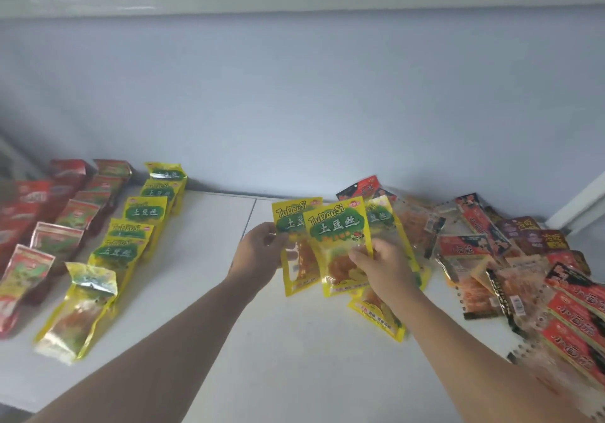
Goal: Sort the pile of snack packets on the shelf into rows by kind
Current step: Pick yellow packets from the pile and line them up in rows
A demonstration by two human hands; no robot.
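"Head view, leftmost?"
"Some crinkly red foil packets (77,213), then a row of glossy yellow plastic packets (145,211)."
"Hands?"
"The left hand (258,249) gripped a first yellow packet (289,223); the right hand (383,263) pinched a second yellow packet (337,226). A mixed pile (491,245) lay right, on the smooth white shelf (209,259), against a pale wall (294,111)."

Two hands (260,254), two held yellow packets (337,226)

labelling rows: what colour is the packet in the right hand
Yellow with green banner: the plastic snack packet, best in head view.
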